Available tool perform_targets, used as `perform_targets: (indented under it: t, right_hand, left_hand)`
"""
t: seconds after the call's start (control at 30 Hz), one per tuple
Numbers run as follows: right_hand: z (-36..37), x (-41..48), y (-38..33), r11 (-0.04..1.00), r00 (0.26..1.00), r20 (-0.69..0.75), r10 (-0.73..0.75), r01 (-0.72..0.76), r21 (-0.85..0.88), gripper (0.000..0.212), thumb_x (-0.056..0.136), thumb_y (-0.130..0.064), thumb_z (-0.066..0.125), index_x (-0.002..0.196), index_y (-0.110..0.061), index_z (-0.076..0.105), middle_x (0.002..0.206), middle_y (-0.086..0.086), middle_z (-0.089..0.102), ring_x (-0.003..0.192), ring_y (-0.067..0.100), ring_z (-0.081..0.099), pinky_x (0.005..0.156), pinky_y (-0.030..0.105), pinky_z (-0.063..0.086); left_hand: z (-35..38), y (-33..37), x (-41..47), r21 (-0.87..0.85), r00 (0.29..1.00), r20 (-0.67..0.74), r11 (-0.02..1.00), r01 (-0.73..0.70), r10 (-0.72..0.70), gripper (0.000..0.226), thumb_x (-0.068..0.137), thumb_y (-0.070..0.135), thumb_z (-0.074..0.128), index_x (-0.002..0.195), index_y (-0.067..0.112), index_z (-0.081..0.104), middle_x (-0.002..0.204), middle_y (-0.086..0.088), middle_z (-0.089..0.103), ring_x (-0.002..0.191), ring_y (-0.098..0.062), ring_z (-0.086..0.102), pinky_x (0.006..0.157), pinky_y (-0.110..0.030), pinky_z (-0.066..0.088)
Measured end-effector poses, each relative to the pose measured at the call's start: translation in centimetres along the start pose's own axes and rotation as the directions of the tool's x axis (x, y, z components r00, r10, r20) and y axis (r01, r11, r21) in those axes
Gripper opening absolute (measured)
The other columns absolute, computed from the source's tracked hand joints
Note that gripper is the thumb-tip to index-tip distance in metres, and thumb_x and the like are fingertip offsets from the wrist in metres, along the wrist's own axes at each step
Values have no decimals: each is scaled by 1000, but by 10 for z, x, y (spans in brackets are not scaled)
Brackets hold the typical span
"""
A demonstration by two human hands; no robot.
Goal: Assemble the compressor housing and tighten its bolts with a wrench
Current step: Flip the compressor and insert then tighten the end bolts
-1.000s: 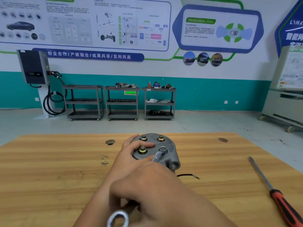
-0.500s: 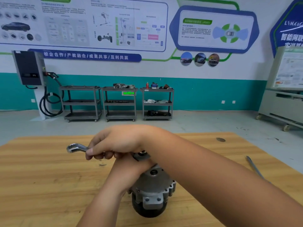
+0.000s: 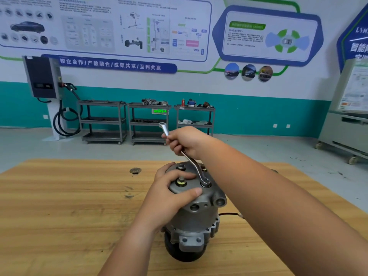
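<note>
Housing [image 3: 195, 220] looks heavy, rigid; left hand [image 3: 169, 194] fingers curl over its top, right hand [image 3: 187, 142] fingers clamp stiff wrench [image 3: 196, 166] at far end.

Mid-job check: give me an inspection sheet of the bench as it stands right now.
Surface: wooden table, with a round hole near its far edge.
Job's things: compressor housing stands upright on the table; wrench has its ring end set over one of the top bolts.
Clutter: nothing seen; the right arm hides part of the table.
Grips: left hand holds the housing's top; right hand grips the wrench shaft.
Cables: thin wire leaves the housing's right side; coiled charger cable hangs by the wall.
Surroundings: three shelf carts, wall charger, posters.
</note>
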State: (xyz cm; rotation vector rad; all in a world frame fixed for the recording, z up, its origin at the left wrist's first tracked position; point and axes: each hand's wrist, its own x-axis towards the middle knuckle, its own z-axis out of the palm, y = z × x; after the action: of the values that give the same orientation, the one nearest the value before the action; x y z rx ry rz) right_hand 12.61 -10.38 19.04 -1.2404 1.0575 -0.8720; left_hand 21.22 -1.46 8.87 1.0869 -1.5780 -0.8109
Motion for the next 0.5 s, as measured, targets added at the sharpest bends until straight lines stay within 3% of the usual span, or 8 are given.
perform_targets:
  t: [0.1,0.2,0.37,0.5]
  right_hand:
    - [-19,6,9,940,999,-6,49,-44,338,25,101,-4,26,87,-7,47,66,0,35,28,1,30,29,10,24]
    - [-40,8,21,816,995,-82,66,-7,578,24,100,-3,24,87,-7,44,64,-1,30,25,3,28,27,11,23]
    - [-65,5,34,724,977,-214,5,144,674,22,100,-3,25,87,-7,42,63,-1,26,27,5,29,27,14,26]
    - [-82,-6,45,610,941,-331,-72,304,732,18,100,-3,27,88,-9,39,60,0,27,31,5,28,29,15,26]
  left_hand:
    - [-1,-1,0,-8,1000,14,1000,-1,1,25,65,35,81,87,43,71,133,26,34,106,29,31,76,4,25]
    - [-1,-3,1,-13,1000,-6,1000,-17,17,26,66,32,82,87,41,71,135,24,34,107,32,28,73,9,25]
    - [2,-6,1,-49,1000,-10,998,-30,29,24,67,28,84,84,39,72,132,27,35,119,19,34,79,7,28]
    - [0,-7,2,-53,999,-16,998,-46,45,24,66,30,83,82,43,72,128,33,34,112,27,32,75,10,27]
